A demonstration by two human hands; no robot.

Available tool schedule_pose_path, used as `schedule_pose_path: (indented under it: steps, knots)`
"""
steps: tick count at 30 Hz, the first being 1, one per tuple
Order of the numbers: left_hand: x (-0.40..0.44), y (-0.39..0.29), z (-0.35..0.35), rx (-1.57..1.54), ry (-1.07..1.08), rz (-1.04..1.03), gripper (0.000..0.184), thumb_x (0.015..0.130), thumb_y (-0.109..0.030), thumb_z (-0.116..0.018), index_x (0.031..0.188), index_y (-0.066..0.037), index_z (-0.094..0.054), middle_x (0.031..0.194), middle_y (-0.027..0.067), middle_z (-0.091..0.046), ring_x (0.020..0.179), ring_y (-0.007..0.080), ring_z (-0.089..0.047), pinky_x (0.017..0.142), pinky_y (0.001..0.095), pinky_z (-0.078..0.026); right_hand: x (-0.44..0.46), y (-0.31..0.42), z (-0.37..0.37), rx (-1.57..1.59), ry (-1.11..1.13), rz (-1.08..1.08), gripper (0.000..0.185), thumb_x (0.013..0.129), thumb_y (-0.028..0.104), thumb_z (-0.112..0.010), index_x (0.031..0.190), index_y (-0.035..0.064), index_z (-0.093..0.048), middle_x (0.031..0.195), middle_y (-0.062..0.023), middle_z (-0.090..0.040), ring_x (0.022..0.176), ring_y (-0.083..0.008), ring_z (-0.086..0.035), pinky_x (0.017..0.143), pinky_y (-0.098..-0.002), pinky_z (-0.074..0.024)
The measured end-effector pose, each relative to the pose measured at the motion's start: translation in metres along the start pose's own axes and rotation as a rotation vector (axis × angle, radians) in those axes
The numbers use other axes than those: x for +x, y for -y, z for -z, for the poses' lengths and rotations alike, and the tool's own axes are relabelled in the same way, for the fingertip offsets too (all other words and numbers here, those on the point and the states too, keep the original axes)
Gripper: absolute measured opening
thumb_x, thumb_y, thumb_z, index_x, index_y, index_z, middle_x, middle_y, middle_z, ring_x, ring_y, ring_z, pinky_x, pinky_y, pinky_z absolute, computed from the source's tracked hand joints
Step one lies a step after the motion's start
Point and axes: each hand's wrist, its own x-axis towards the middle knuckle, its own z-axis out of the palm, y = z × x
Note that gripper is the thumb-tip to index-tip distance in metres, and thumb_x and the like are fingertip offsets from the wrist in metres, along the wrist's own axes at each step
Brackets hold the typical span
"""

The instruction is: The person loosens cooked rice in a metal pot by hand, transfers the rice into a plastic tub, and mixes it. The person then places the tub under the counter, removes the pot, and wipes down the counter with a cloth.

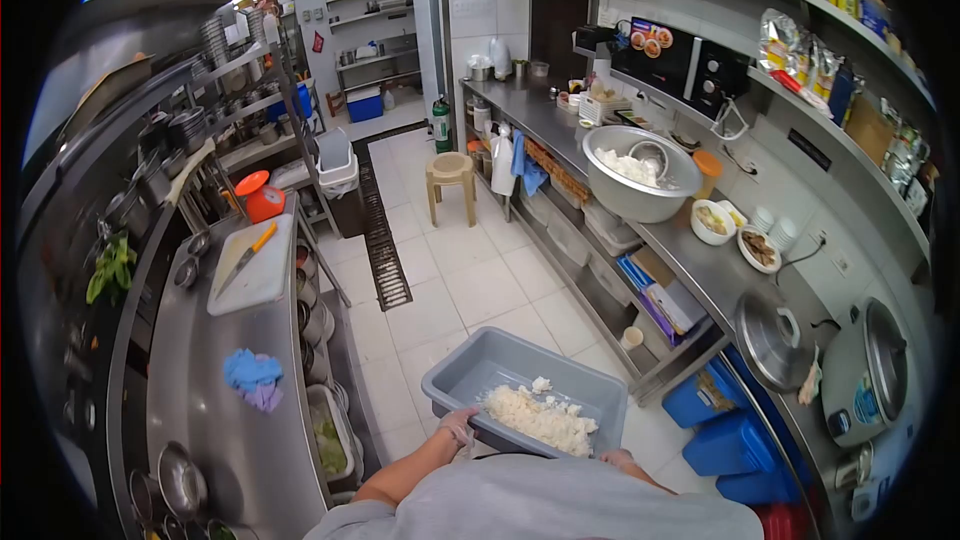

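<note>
A grey plastic tub point(455, 368) with white rice point(540, 420) in it is held low in front of my body. My left hand point(460, 427), in a clear glove, grips its near left edge. At the near right edge my right hand point(618, 459) holds the tub, partly hidden by the grey shirt. The rice lies loose along the near side of the tub, with a few clumps farther in. On the right counter a large metal bowl point(640, 202) holds more white rice and a smaller metal bowl point(650, 158).
A steel table point(200, 380) on the left bears a cutting board point(253, 265), a knife and a blue cloth point(253, 374). The right counter point(690, 265) carries food bowls, a pot lid point(772, 340) and a rice cooker point(868, 380). A stool point(450, 173) stands on the tiled floor.
</note>
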Motion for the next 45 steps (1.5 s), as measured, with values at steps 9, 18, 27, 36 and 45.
schedule_pose_path:
  steps: [9,18,27,36,45]
  knots:
    - [0.024,-0.162,0.004,-0.420,-0.141,-0.075,0.041,0.080,-0.017,-0.069,0.116,-0.010,-0.051,0.121,0.0110,-0.052,0.110,0.0317,-0.050,0.076,0.0515,-0.052,0.123,0.276,-0.105,-0.150,0.185,0.180,0.007,0.060,0.002,-0.064,0.065,0.0000,-0.060,0.066,-0.0091,-0.055,0.061,-0.0216,-0.054,0.050,-0.0392,-0.0420]
    - [0.079,-0.338,0.053,-0.611,-0.060,-0.340,0.036,0.080,-0.014,-0.069,0.113,-0.009,-0.055,0.115,0.0122,-0.056,0.109,0.0315,-0.053,0.073,0.0491,-0.053,0.036,0.529,-0.224,-0.131,0.273,0.303,0.027,0.046,0.001,-0.068,0.071,-0.0053,-0.061,0.075,-0.0142,-0.060,0.073,-0.0273,-0.059,0.057,-0.0391,-0.0459]
    - [0.167,-0.616,-0.090,-0.305,0.245,-0.424,0.049,0.082,-0.016,-0.068,0.122,0.000,-0.044,0.121,0.0184,-0.051,0.108,0.0336,-0.055,0.086,0.0442,-0.054,0.042,0.677,-0.191,0.434,0.173,0.542,0.019,0.046,-0.001,-0.066,0.064,-0.0040,-0.058,0.069,-0.0104,-0.060,0.063,-0.0233,-0.058,0.050,-0.0374,-0.0430]
    - [0.308,-0.781,-0.265,-0.192,0.480,-0.504,0.046,0.080,-0.011,-0.067,0.121,0.000,-0.048,0.113,0.0149,-0.057,0.102,0.0294,-0.058,0.087,0.0453,-0.052,0.067,0.851,-0.112,0.478,-0.112,0.820,0.026,0.046,0.007,-0.066,0.068,-0.0017,-0.057,0.064,-0.0061,-0.052,0.054,-0.0199,-0.049,0.047,-0.0360,-0.0398]
    - [0.452,-0.855,-0.365,-0.164,0.452,-0.342,0.048,0.078,-0.013,-0.069,0.118,0.000,-0.046,0.113,0.0139,-0.053,0.105,0.0309,-0.054,0.088,0.0469,-0.051,0.158,0.937,-0.119,0.458,-0.361,0.641,0.040,0.048,0.007,-0.068,0.084,-0.0052,-0.056,0.074,-0.0139,-0.059,0.066,-0.0255,-0.057,0.062,-0.0355,-0.0476]
